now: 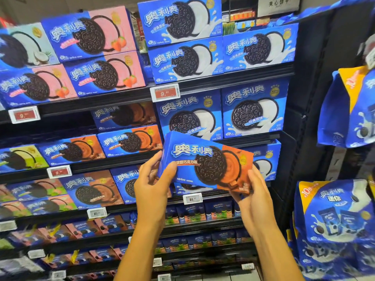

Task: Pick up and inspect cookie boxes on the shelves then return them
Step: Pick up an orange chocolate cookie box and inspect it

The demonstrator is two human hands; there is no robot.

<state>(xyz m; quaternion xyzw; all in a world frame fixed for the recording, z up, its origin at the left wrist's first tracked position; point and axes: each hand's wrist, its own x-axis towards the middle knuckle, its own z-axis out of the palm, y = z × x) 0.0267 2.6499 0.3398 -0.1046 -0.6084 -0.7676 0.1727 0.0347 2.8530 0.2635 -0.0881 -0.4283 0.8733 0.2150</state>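
Stocked shelves of cookie boxes filled the background. Before them, tilted down toward four o'clock, a chocolate cookie box was gripped by both raised hands: left hand at nine o'clock, right hand at four o'clock.

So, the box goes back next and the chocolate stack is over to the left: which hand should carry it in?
Probably the left hand: it grips the chocolate cookie box on the side nearer that stack.
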